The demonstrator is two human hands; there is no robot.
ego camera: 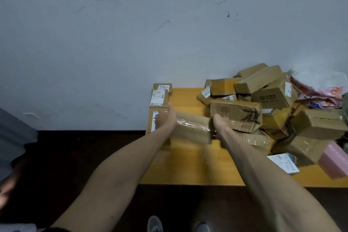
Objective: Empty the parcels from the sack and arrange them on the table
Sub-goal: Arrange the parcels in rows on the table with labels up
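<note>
Clasped the long tape-wrapped cardboard parcel (192, 128) by both ends, fingers of left hand (165, 118) and right hand (219, 125) curled round it, over the table (188, 167), heap of boxes (263, 96) at 3 o'clock; judged stiff, light, tape-slick, best held endwise.

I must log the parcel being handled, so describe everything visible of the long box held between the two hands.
The long box is brown cardboard, oblong, with glossy clear tape wrapped round its middle. It lies roughly level, lengthwise left to right, over the left part of the yellow table. The left hand holds its left end, the right hand its right end. No label shows.
</note>
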